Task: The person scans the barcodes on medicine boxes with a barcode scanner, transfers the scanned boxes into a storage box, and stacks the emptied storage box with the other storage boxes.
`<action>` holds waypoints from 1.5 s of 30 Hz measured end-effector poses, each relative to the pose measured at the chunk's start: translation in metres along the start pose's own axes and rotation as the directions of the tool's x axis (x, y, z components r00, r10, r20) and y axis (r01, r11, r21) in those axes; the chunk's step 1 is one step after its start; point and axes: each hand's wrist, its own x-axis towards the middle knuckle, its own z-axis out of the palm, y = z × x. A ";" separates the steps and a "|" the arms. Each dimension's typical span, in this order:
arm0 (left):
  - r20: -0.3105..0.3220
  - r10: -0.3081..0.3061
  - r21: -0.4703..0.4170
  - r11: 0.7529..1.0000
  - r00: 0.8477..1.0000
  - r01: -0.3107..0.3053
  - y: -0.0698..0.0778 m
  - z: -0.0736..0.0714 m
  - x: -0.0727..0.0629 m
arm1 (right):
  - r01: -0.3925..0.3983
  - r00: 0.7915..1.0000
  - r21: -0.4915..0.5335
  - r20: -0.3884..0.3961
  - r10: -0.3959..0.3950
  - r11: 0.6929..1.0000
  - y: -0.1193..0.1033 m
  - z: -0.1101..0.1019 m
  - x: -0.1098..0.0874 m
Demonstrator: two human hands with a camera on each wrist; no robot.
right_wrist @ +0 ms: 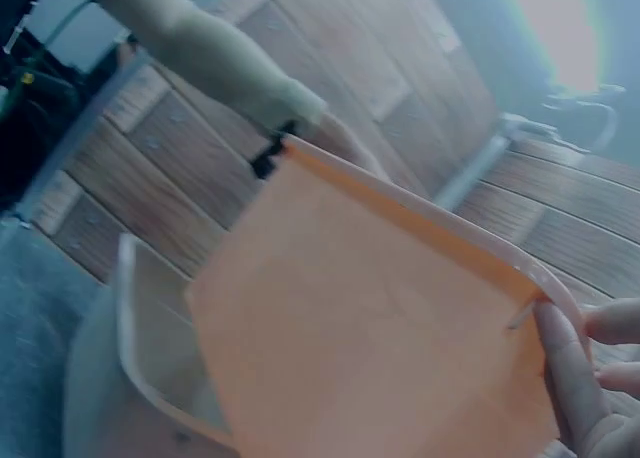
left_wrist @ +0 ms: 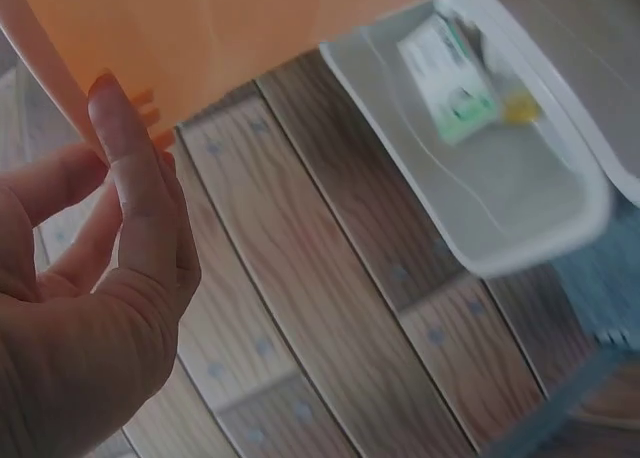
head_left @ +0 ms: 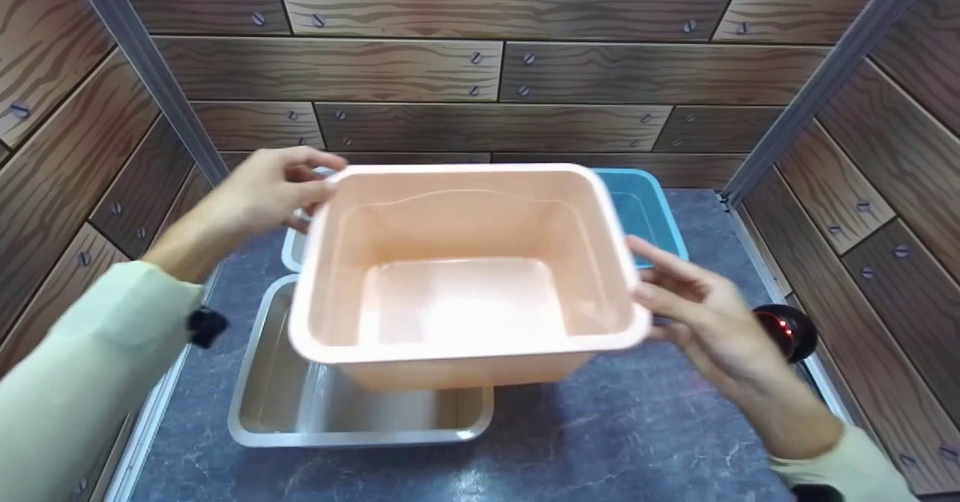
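Note:
Both hands hold a peach-coloured plastic basin [head_left: 465,232] by its rim, raised over the table with its inside facing me and nothing in it. My left hand [head_left: 277,187] grips the far left corner; in the left wrist view its fingers [left_wrist: 140,198] lie against the basin's outer wall. On the right side of the rim, my right hand [head_left: 709,322] pinches the edge, its thumb and fingers on either side. Below the basin, partly covered by it, stands a grey bin [head_left: 251,389].
Behind the peach basin, a blue bin [head_left: 645,202] shows at the right. A white bin [left_wrist: 450,208] holds a white-and-green box [left_wrist: 450,83] and something yellow. A black device with red lights [head_left: 784,333] sits by the right wall. Wood-patterned walls [head_left: 420,70] enclose the table [head_left: 637,427].

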 end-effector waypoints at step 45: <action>-0.119 0.075 0.224 0.974 0.990 -0.047 -0.161 -0.035 -0.059 | -0.176 0.928 -0.127 0.308 0.208 0.976 0.087 0.102 0.020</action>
